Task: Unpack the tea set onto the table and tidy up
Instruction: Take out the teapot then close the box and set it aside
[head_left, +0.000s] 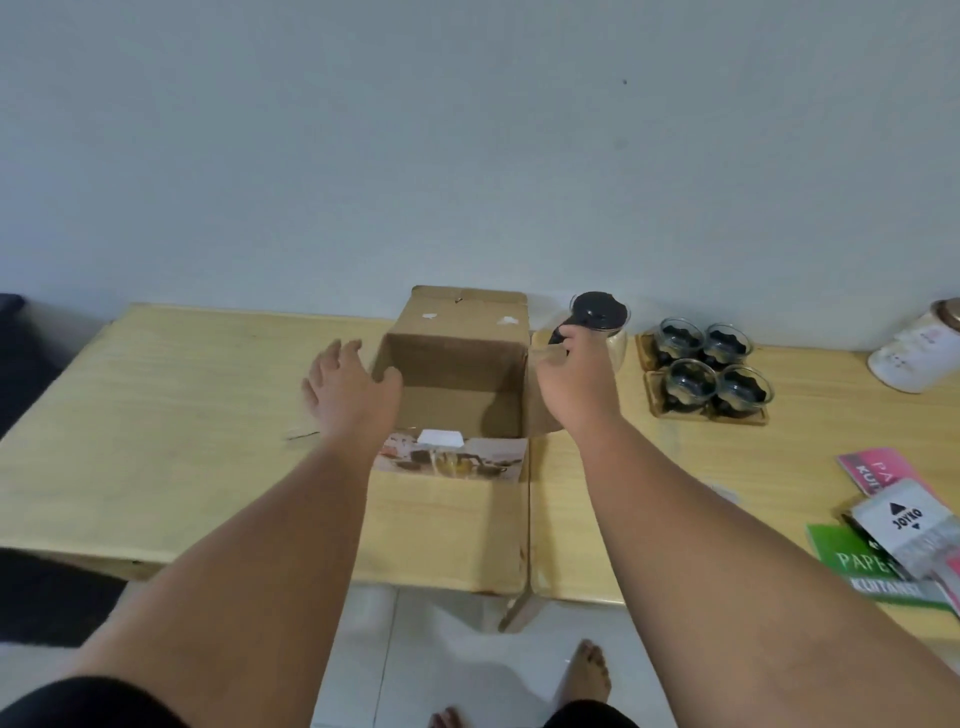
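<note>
An open cardboard box (457, 322) stands on the wooden table (182, 395), its inside looking empty. My left hand (348, 387) is spread open beside the box's left wall, thumb near the rim. My right hand (576, 374) grips the black handle of a glass teapot (600, 312) with a black lid, just right of the box at the back of the table. Several glass cups (706, 366) with black pieces inside sit on wooden coasters further right.
A white jar (919, 353) lies at the far right by the wall. Paper packs and a Joyko packet (904, 530) are stacked at the table's right front edge. The box's printed front flap (452, 460) hangs toward me. My bare feet stand on white floor tiles below.
</note>
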